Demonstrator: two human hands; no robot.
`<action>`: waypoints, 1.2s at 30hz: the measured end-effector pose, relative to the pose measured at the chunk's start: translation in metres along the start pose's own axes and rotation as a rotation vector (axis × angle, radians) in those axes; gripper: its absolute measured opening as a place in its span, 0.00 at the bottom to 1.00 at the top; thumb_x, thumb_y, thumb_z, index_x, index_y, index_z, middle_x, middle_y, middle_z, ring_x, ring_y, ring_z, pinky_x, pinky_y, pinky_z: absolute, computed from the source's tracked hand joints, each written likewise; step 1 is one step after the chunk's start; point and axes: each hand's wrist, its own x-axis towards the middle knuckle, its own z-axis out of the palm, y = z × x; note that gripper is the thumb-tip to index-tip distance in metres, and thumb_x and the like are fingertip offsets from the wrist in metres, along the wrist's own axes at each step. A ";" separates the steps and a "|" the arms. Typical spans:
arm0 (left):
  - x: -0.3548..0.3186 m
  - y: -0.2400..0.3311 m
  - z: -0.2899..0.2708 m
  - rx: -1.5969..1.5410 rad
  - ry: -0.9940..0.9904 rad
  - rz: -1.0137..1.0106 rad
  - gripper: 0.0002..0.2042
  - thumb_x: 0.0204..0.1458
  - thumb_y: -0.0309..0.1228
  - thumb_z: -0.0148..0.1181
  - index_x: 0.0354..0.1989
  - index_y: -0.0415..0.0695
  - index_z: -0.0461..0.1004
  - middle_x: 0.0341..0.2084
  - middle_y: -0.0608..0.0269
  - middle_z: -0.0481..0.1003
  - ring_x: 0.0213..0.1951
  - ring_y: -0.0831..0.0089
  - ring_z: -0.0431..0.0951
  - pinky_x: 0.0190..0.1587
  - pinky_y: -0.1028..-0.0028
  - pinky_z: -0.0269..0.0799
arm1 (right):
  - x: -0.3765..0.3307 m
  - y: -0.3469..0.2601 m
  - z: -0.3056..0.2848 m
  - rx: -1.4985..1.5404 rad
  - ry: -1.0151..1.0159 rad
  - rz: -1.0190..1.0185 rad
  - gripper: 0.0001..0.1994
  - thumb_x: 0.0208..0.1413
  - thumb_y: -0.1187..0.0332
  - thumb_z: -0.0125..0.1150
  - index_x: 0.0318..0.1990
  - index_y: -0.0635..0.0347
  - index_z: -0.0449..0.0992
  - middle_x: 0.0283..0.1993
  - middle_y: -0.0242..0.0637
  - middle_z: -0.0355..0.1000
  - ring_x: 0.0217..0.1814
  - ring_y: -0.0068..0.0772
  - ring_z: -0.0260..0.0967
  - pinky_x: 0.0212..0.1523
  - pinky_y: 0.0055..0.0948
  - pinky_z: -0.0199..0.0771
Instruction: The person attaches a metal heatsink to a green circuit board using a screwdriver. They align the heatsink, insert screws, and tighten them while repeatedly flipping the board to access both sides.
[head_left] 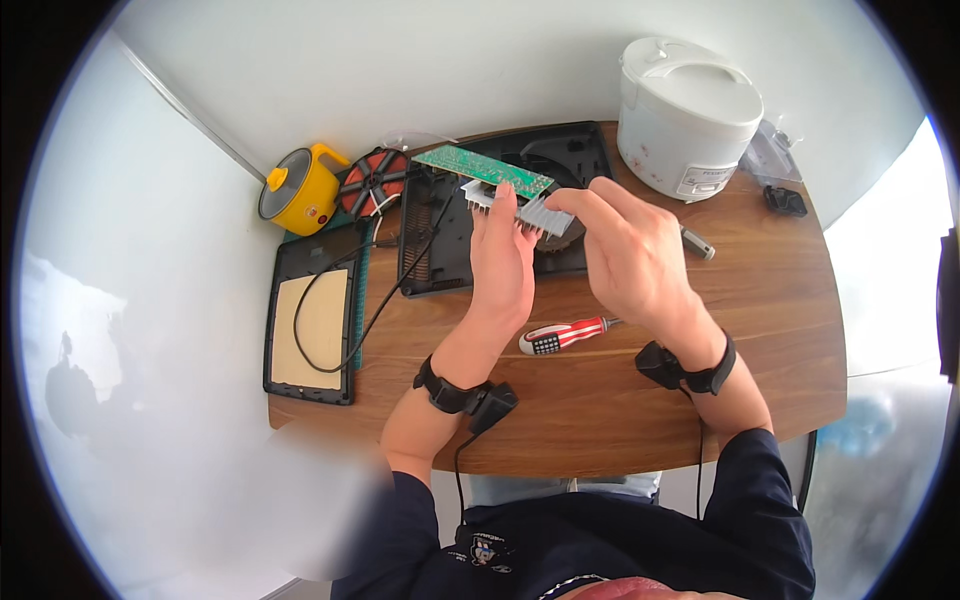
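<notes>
place: home repair bench | cues: wooden table point(760, 330), opened cooker housing point(450, 240), screwdriver point(562, 335), rice cooker point(688, 115)

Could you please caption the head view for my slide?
Both hands, left hand and right hand, hold a green circuit board with finned aluminium heatsink above wooden table.

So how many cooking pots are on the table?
2: a yellow pot at the back left corner, and a white rice cooker at the back right. None seems hidden.

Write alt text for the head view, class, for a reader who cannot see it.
Both hands, left hand and right hand, hold a green circuit board with a finned heatsink above an opened black cooker base; a red-handled screwdriver lies on the wooden table.
</notes>
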 end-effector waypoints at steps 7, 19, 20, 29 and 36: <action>0.006 -0.001 0.023 0.002 0.019 0.047 0.13 0.71 0.44 0.47 0.53 0.51 0.70 0.50 0.71 0.74 0.54 0.75 0.71 0.59 0.62 0.64 | 0.001 0.005 0.005 0.038 0.029 -0.009 0.22 0.49 0.82 0.56 0.55 0.62 0.73 0.35 0.39 0.73 0.27 0.46 0.73 0.24 0.38 0.73; 0.004 0.004 0.016 0.207 -0.032 0.037 0.25 0.69 0.58 0.43 0.55 0.49 0.68 0.51 0.70 0.72 0.55 0.75 0.70 0.62 0.59 0.64 | -0.002 0.017 0.017 0.045 0.001 0.042 0.17 0.56 0.78 0.61 0.53 0.60 0.73 0.35 0.39 0.72 0.28 0.45 0.74 0.26 0.38 0.74; 0.003 0.004 0.016 0.196 -0.029 0.027 0.26 0.69 0.59 0.42 0.56 0.48 0.68 0.51 0.69 0.72 0.56 0.74 0.70 0.62 0.59 0.64 | -0.001 0.016 0.016 0.039 -0.015 0.044 0.17 0.56 0.78 0.61 0.53 0.60 0.73 0.35 0.39 0.72 0.29 0.45 0.74 0.26 0.38 0.75; -0.001 0.002 0.010 0.164 -0.079 0.028 0.27 0.69 0.56 0.45 0.61 0.45 0.61 0.54 0.64 0.68 0.57 0.72 0.70 0.59 0.63 0.71 | 0.008 0.013 0.004 0.134 0.091 0.143 0.09 0.62 0.77 0.57 0.49 0.61 0.76 0.35 0.44 0.76 0.32 0.51 0.75 0.31 0.40 0.75; -0.017 -0.012 -0.008 0.270 0.108 -0.088 0.30 0.66 0.42 0.60 0.68 0.36 0.57 0.58 0.55 0.68 0.60 0.65 0.70 0.63 0.59 0.71 | 0.012 0.039 -0.006 0.257 0.066 0.392 0.07 0.65 0.74 0.57 0.46 0.64 0.79 0.27 0.45 0.74 0.25 0.39 0.68 0.30 0.34 0.68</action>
